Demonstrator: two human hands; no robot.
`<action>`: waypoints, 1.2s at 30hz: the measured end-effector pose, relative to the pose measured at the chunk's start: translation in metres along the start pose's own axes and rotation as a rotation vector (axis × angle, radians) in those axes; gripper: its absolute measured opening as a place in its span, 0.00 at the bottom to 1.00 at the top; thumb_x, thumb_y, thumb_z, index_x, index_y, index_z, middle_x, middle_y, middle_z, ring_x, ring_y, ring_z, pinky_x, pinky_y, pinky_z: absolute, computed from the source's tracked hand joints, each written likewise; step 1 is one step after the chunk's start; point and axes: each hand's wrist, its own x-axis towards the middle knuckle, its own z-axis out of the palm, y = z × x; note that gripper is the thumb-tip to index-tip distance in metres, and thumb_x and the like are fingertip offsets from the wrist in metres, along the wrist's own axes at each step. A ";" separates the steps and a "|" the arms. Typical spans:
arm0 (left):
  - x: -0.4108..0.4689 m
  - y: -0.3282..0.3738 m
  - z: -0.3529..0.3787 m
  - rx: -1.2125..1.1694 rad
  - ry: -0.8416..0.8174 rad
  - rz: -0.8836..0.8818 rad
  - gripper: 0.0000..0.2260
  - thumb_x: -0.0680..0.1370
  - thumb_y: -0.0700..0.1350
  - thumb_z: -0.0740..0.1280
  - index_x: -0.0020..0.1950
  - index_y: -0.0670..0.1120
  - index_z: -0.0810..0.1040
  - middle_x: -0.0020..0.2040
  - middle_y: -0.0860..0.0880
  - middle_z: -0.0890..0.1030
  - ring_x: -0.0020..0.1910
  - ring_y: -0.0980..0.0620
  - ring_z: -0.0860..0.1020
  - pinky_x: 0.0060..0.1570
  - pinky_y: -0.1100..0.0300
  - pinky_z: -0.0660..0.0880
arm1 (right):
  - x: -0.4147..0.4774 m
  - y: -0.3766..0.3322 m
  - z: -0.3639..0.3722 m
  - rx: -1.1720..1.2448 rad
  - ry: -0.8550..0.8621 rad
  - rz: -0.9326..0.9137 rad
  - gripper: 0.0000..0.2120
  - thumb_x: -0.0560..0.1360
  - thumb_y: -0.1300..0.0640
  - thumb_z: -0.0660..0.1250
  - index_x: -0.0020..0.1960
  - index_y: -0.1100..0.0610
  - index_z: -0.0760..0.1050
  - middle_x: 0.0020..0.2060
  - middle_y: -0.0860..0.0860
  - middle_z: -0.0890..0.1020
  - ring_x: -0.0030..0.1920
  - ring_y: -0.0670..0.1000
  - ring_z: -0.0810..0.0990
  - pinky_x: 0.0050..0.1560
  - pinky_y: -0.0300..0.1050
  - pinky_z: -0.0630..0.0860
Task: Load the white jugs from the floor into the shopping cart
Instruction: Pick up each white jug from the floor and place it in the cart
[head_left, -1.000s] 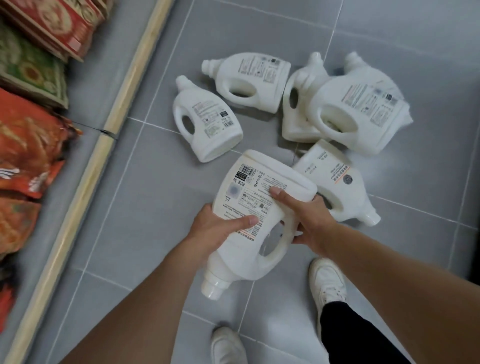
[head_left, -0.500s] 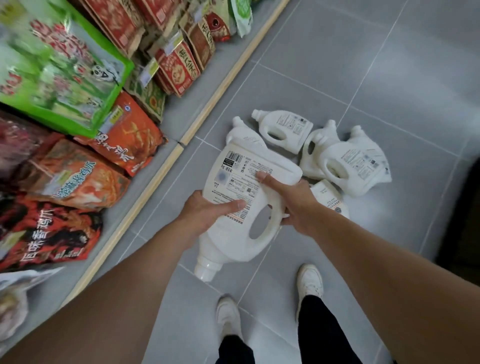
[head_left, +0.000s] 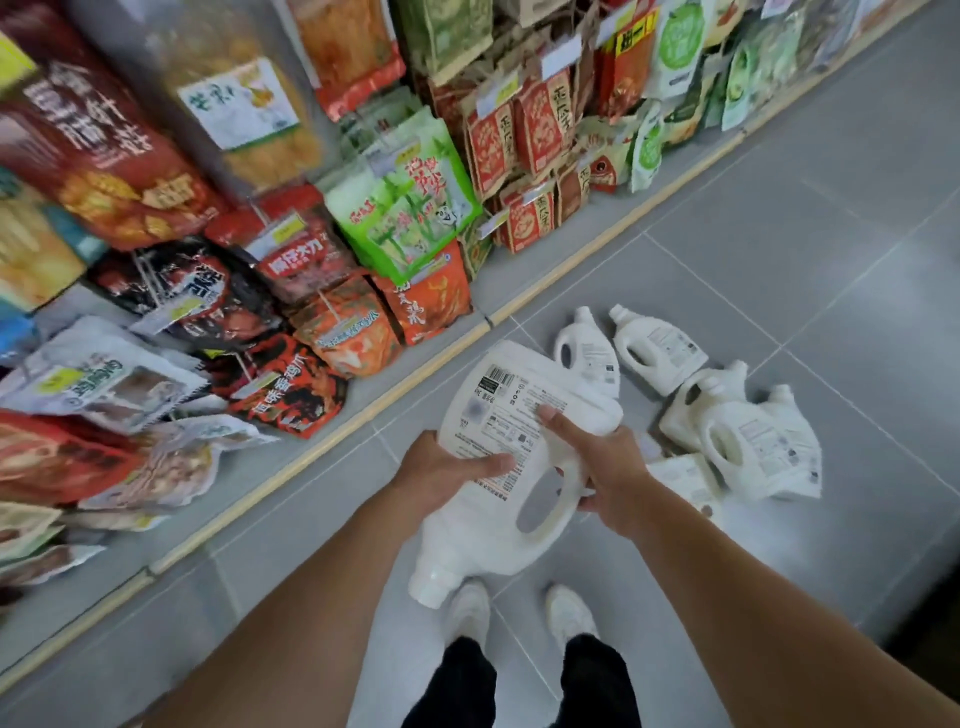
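Note:
A large white jug (head_left: 498, 415) with a printed label is held well above the floor, its cap pointing down toward my feet. My left hand (head_left: 447, 470) grips its left side, thumb across the label. My right hand (head_left: 597, 467) holds it by the handle side, thumb on the label. Several more white jugs lie on the grey tiled floor beyond: one small jug (head_left: 589, 351), another (head_left: 657, 345) beside it, a big one (head_left: 763, 449) to the right, and one (head_left: 685, 480) partly hidden behind my right wrist. No shopping cart is in view.
A low store shelf (head_left: 363, 410) with a wooden edge runs diagonally along the left, packed with bags of snacks (head_left: 405, 218). Grey floor tiles (head_left: 805, 234) stretch to the right. My white shoes (head_left: 569, 613) stand below the jug.
The held jug has risen away from the floor as I straighten up. The view has lifted and swung left, so the jugs on the floor look smaller and more of the shelf shows.

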 end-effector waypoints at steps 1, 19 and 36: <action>-0.010 -0.003 -0.006 -0.016 0.019 -0.006 0.21 0.65 0.52 0.87 0.54 0.47 0.88 0.48 0.51 0.91 0.50 0.50 0.89 0.51 0.54 0.85 | -0.007 -0.002 0.006 -0.015 -0.016 0.008 0.31 0.64 0.42 0.88 0.63 0.48 0.82 0.49 0.53 0.92 0.44 0.56 0.89 0.42 0.52 0.85; -0.181 -0.102 -0.076 -0.438 0.457 -0.085 0.23 0.62 0.57 0.88 0.53 0.51 0.90 0.47 0.53 0.91 0.51 0.50 0.89 0.60 0.48 0.83 | -0.099 0.008 0.142 -0.481 -0.444 0.006 0.35 0.63 0.41 0.88 0.67 0.47 0.82 0.53 0.52 0.92 0.43 0.57 0.88 0.35 0.54 0.85; -0.353 -0.295 -0.125 -0.833 0.684 -0.191 0.15 0.70 0.48 0.85 0.52 0.48 0.85 0.41 0.52 0.90 0.38 0.52 0.89 0.34 0.59 0.84 | -0.226 0.168 0.280 -0.910 -0.665 0.090 0.50 0.50 0.32 0.89 0.67 0.50 0.81 0.56 0.57 0.91 0.54 0.60 0.89 0.43 0.65 0.86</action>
